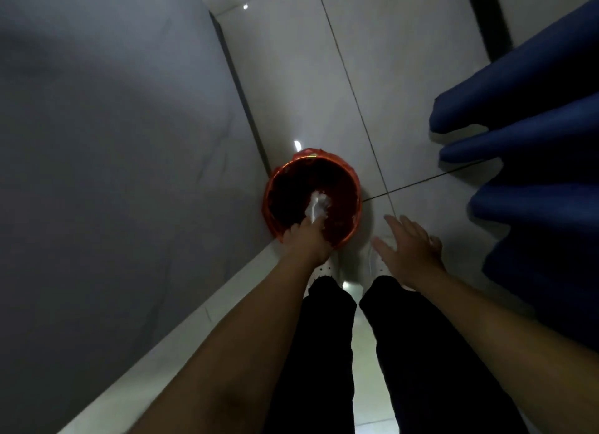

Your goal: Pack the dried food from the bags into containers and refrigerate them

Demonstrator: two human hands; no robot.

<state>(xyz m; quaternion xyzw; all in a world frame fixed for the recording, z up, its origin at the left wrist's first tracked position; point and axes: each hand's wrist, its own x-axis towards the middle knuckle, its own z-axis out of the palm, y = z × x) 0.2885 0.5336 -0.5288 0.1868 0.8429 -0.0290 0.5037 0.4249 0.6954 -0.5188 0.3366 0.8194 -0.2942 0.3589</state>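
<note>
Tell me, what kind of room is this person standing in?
Probably a room in a home, though it's dim. Glossy pale floor tiles, a red waste bin against a grey wall-like surface, and blue fabric on the right.

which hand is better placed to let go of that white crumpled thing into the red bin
The left hand. It already grips the white crumpled wrapper right over the mouth of the red bin, so it likely only needs to open. The right hand is spread open, empty, off to the bin's side above the floor.
</note>
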